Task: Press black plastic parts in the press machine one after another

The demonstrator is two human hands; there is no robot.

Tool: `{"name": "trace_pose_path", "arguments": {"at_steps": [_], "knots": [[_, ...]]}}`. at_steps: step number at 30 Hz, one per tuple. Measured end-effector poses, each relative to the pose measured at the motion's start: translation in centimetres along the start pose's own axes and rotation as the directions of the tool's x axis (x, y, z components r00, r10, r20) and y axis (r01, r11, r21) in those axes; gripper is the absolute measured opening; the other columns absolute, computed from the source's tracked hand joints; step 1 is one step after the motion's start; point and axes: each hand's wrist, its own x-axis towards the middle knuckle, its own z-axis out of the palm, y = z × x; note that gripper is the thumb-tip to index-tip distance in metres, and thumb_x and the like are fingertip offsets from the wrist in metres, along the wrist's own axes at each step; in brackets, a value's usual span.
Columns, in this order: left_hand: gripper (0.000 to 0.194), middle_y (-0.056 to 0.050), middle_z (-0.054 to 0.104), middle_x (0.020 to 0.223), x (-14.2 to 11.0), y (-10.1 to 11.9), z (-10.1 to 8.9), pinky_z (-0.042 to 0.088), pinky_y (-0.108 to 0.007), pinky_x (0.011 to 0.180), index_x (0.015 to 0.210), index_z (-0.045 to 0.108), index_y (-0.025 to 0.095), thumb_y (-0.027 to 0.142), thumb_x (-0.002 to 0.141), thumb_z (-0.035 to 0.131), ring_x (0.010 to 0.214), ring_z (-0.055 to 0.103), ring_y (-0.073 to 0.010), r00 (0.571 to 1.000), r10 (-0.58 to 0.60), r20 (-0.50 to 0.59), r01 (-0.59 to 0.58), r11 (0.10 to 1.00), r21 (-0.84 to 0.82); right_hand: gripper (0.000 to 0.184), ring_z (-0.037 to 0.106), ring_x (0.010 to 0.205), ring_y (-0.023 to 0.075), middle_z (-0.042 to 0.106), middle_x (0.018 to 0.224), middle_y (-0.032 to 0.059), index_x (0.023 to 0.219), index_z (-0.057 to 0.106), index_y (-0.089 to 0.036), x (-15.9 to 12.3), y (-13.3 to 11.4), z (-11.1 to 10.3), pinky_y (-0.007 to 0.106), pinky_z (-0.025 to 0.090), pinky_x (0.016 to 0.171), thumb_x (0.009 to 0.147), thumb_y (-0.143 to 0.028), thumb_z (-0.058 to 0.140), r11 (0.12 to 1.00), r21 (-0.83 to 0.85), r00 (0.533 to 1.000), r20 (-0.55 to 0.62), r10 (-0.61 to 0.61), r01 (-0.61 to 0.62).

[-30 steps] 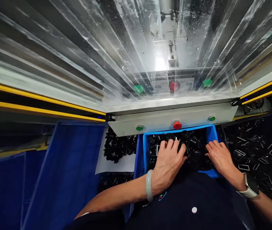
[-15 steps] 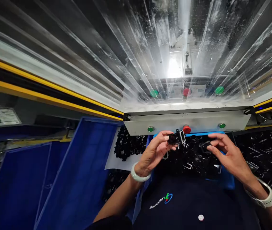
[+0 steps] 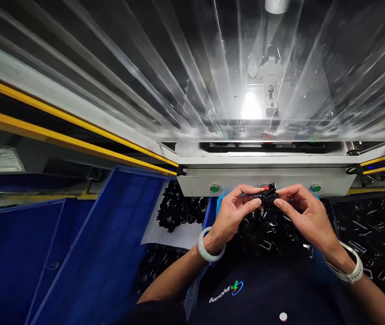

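Note:
My left hand and my right hand meet above a blue bin, their fingertips pinching small black plastic parts between them. The parts look like buckle-like fittings, and my fingers hide much of them. Below my hands, the blue bin holds a heap of similar glossy black parts, some with pale rectangular frames. A pale bangle circles my left wrist, and a pale-strapped watch sits on my right.
A white panel with green and red buttons runs just beyond my hands, under a clear ribbed plastic guard. Large blue bins stand to the left. Black parts lie on white paper and in a dark heap on the right.
My hands have come together from holding separate black pieces apart, and the pieces now meet between my fingertips. The view has tilted slightly, hiding the guard's buttons behind glare.

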Motion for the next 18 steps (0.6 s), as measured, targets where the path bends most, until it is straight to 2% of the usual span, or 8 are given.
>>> {"name": "trace_pose_path", "arguments": {"at_steps": [5,8,10,12,14,15,16,18], "knots": [[0.023,-0.008,0.076,0.111,1.4,0.9,0.6,0.061,-0.039,0.090,0.100,0.077,0.022,0.034,0.083,0.085,0.102,0.072,-0.0234,0.996,0.084,0.014,-0.085,0.994,0.075,0.025,0.072,0.083,0.0179,0.075,0.091,0.0037,0.101,0.071,-0.023,1.8,-0.5,0.0,0.033,0.060,0.076,0.092,-0.046,0.074,0.998,-0.030,0.995,-0.075,-0.063,0.061],[0.025,-0.008,0.074,0.112,2.9,2.3,0.9,0.061,-0.038,0.089,0.108,0.079,0.025,0.035,0.085,0.084,0.105,0.071,-0.0248,0.971,0.235,0.030,-0.235,0.940,0.247,0.025,0.072,0.085,0.0183,0.075,0.094,0.0044,0.101,0.071,-0.023,4.0,-1.2,-0.1,0.033,0.061,0.078,0.092,-0.046,0.074,0.993,-0.020,0.991,-0.068,-0.118,0.117],[0.023,-0.007,0.073,0.108,4.7,4.1,0.9,0.060,-0.034,0.083,0.106,0.081,0.025,0.034,0.084,0.084,0.101,0.071,-0.0231,0.926,0.376,0.036,-0.359,0.846,0.395,0.024,0.071,0.085,0.0177,0.075,0.096,0.0044,0.103,0.071,-0.023,6.8,-2.6,-0.6,0.033,0.060,0.078,0.094,-0.045,0.071,0.983,-0.041,0.983,-0.018,-0.182,0.181],[0.018,-0.007,0.074,0.101,7.4,6.5,0.7,0.058,-0.031,0.073,0.101,0.081,0.023,0.032,0.086,0.082,0.086,0.070,-0.0185,0.873,0.488,0.025,-0.433,0.750,0.500,0.023,0.070,0.086,0.0178,0.075,0.098,0.0052,0.105,0.071,-0.022,11.1,-4.8,-1.2,0.035,0.060,0.081,0.098,-0.044,0.064,0.953,-0.117,0.960,0.022,-0.280,0.281],[0.016,-0.005,0.074,0.094,11.1,9.4,0.5,0.055,-0.028,0.064,0.099,0.078,0.020,0.029,0.087,0.080,0.070,0.067,-0.0137,0.831,0.556,-0.003,-0.470,0.706,0.529,0.027,0.069,0.100,0.0209,0.074,0.109,0.0084,0.112,0.070,-0.021,16.9,-7.7,-1.8,0.040,0.058,0.093,0.101,-0.043,0.058,0.889,-0.304,0.926,-0.052,-0.375,0.343],[0.015,-0.005,0.075,0.092,13.2,10.9,0.3,0.055,-0.027,0.062,0.099,0.077,0.018,0.027,0.087,0.079,0.066,0.067,-0.0125,0.812,0.583,-0.022,-0.486,0.698,0.526,0.030,0.065,0.114,0.0244,0.071,0.120,0.0111,0.119,0.069,-0.021,20.1,-9.2,-1.9,0.046,0.053,0.103,0.101,-0.043,0.058,0.841,-0.439,0.892,-0.165,-0.421,0.315],[0.014,-0.005,0.075,0.092,15.5,12.3,0.2,0.055,-0.027,0.061,0.097,0.075,0.017,0.025,0.087,0.079,0.065,0.067,-0.0120,0.793,0.608,-0.043,-0.501,0.690,0.522,0.041,0.058,0.128,0.0302,0.066,0.132,0.0140,0.130,0.064,-0.019,23.2,-10.6,-2.0,0.054,0.047,0.110,0.099,-0.046,0.062,0.800,-0.554,0.863,-0.264,-0.430,0.230],[0.011,-0.005,0.076,0.095,20.1,14.8,0.0,0.057,-0.027,0.061,0.096,0.071,0.016,0.024,0.091,0.075,0.065,0.068,-0.0116,0.759,0.646,-0.078,-0.512,0.666,0.542,0.059,0.046,0.142,0.0413,0.056,0.145,0.0211,0.139,0.058,-0.013,28.5,-12.8,-2.1,0.067,0.038,0.113,0.094,-0.050,0.069,0.776,-0.620,0.867,-0.318,-0.384,0.116]]}}
